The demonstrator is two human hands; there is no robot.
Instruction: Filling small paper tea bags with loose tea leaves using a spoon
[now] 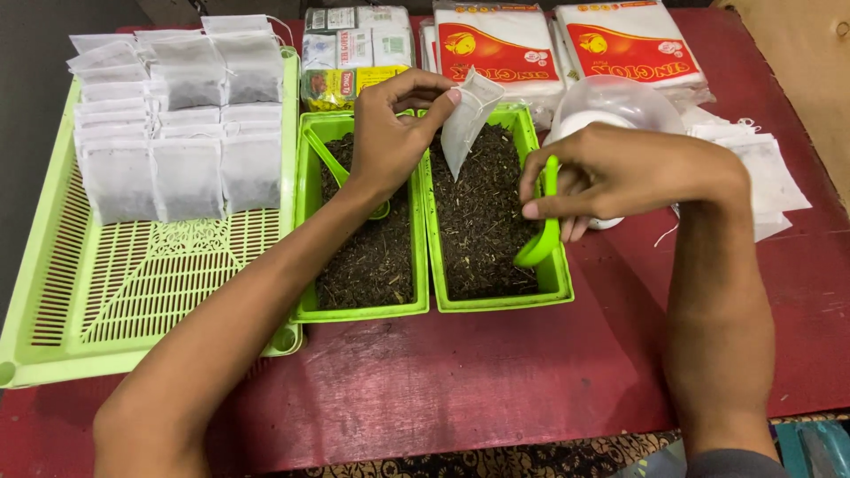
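The left hand [385, 133] is pinching a small white tea bag [467, 119] at its top, holding it over the right green tray of loose tea [482, 208]. The right hand [611, 173] is closed around a green scoop [542, 235] dipping into that tray. Filled tea bags [168, 115] are lying in the big green basket tray [133, 301] on the red surface [460, 372].

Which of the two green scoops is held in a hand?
The scoop in the right tea tray: the right hand grips it. The other scoop lies untouched in the left tray.

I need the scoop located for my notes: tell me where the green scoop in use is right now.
The green scoop is in the right hand, its bowl over the right edge of the right-hand green bin of loose tea, just below the white filter bag.
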